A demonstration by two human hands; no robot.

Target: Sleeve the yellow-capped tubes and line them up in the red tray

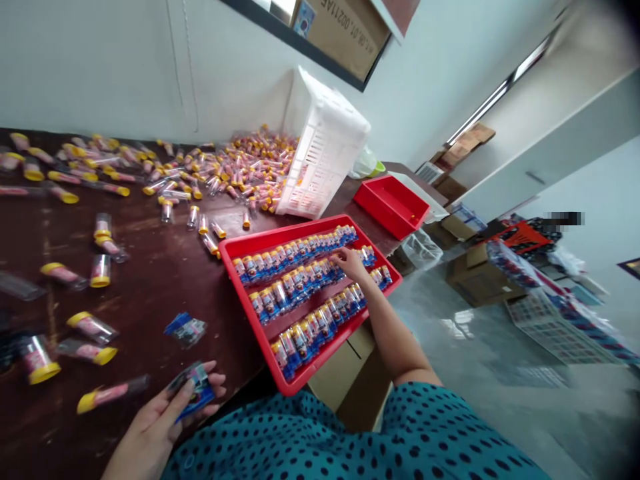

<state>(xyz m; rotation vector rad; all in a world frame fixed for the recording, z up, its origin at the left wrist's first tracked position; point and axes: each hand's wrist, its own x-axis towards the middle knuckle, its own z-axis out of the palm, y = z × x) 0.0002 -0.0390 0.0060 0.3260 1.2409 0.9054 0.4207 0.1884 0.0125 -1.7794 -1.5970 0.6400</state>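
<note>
My left hand (173,407), low over the table, is closed on a small stack of blue printed cards (197,390), the thumb lying across the top one. My right hand (349,260) reaches into a red tray (257,327), its fingers together at the middle row of tubes; whether they grip one is too small to make out. Three rows of small clear tubes (300,277) with yellow caps and blue printed cards fill the tray. More blue cards (186,329) lie in a loose pile on the table near my left hand.
Many yellow-capped tubes (215,167) lie heaped along the wall, spilling from a tipped white basket (325,147). Loose tubes are scattered across the dark table (150,280). Beyond the tray are another red tray (385,203) and a plastic bag (421,250). Cardboard boxes (480,277) stand on the right.
</note>
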